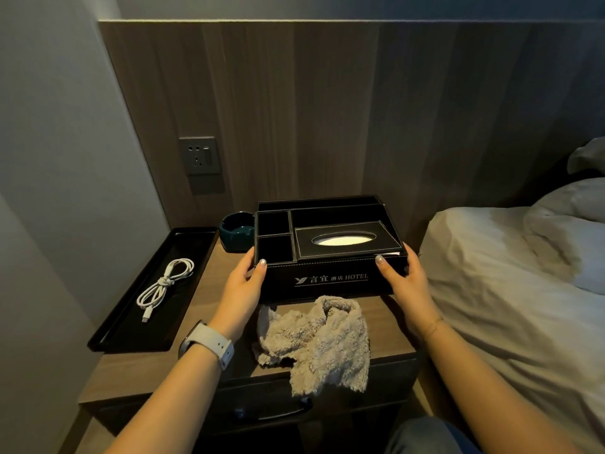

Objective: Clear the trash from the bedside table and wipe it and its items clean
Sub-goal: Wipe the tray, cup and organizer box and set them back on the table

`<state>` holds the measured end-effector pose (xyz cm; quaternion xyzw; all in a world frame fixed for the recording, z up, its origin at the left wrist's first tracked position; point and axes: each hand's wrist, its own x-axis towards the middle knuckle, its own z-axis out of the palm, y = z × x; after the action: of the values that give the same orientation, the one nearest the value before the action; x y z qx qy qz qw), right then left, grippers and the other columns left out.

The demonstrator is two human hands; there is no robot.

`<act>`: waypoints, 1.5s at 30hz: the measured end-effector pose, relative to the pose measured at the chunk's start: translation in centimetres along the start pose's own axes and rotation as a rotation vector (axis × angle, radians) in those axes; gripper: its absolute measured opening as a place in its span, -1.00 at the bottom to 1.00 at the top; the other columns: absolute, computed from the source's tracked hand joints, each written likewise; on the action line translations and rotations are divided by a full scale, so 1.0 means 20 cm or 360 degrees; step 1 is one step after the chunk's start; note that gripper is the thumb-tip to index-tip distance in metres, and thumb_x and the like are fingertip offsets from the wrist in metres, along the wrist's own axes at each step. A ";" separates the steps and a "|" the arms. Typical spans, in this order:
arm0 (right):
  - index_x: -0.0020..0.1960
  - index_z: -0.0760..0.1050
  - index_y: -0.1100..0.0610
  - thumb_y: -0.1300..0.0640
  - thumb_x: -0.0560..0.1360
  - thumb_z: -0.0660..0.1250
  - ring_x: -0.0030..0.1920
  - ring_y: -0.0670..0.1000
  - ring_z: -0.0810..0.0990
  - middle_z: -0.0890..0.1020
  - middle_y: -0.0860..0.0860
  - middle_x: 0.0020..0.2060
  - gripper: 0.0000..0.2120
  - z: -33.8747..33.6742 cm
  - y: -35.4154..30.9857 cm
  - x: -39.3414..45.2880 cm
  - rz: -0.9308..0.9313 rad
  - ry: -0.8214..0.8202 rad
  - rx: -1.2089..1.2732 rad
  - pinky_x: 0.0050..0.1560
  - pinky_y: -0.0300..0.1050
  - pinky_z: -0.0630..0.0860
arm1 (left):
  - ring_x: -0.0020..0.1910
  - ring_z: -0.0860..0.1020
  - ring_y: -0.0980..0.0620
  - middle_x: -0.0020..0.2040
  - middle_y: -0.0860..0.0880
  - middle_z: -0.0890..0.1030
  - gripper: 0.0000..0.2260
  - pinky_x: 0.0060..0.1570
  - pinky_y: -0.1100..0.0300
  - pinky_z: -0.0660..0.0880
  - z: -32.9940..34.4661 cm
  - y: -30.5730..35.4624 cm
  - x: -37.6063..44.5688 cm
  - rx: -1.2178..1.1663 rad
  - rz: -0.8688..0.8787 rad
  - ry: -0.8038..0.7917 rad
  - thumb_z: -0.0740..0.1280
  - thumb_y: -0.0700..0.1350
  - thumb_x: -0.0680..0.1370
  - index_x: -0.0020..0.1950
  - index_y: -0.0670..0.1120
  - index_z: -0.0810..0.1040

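View: a single head-worn, wide-angle camera.
Position: it sat above the near edge of the table (209,290), close in.
Facing: it looked forward and down toward the far wood-panelled wall (327,109).
Framing: both forearms entered from the near edge; the bed (507,273) lay right, a plain wall left.
Shared area: none, as there was only one view.

We're looking at the wooden bedside table (209,273) carrying a black leather organiser box (327,257), its tissue slot facing up. A crumpled beige cloth (314,339) is lying in front, drooping over the front edge, while a black tray (124,326) holding a coiled white cable (163,286) is sitting left, a teal ashtray (236,231) behind.
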<state>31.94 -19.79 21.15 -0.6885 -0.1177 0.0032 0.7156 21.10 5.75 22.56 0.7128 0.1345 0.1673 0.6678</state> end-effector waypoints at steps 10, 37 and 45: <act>0.48 0.22 -0.02 -0.07 0.45 0.39 0.36 0.00 0.39 0.45 -0.02 0.34 -0.33 0.07 0.07 0.41 0.0036 0.0050 -0.0130 0.38 0.14 0.35 | 0.27 0.46 0.09 0.38 0.07 0.44 -0.60 0.20 0.16 0.44 0.07 0.03 0.38 -0.0057 -0.0134 0.0090 0.16 -0.08 0.65 0.51 0.05 0.27; 0.21 0.50 -0.08 0.09 0.51 0.32 0.19 -0.14 0.46 0.50 -0.14 0.16 -0.71 0.91 -0.33 -0.12 -0.0412 -0.0908 -0.1098 0.21 -0.17 0.44 | 0.12 0.57 -0.09 0.12 -0.11 0.62 -0.77 0.14 0.01 0.49 -0.95 -0.05 -0.17 0.0719 -0.0096 0.0881 0.25 -0.27 0.56 0.19 -0.13 0.57; 0.21 0.55 0.06 0.20 0.53 0.24 0.03 -0.04 0.57 0.57 0.03 0.16 -0.72 1.33 -0.27 -0.15 -0.0499 -0.1119 -0.1348 0.06 -0.14 0.55 | 0.06 0.60 -0.02 0.02 -0.04 0.66 -0.76 0.10 0.05 0.52 -1.00 -0.23 -0.28 0.0679 -0.0141 0.0904 0.32 -0.28 0.53 0.17 -0.11 0.61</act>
<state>23.65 5.65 26.60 -0.8470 -0.4405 0.0784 0.2870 7.88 21.87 18.61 0.7546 0.3774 0.2979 0.4464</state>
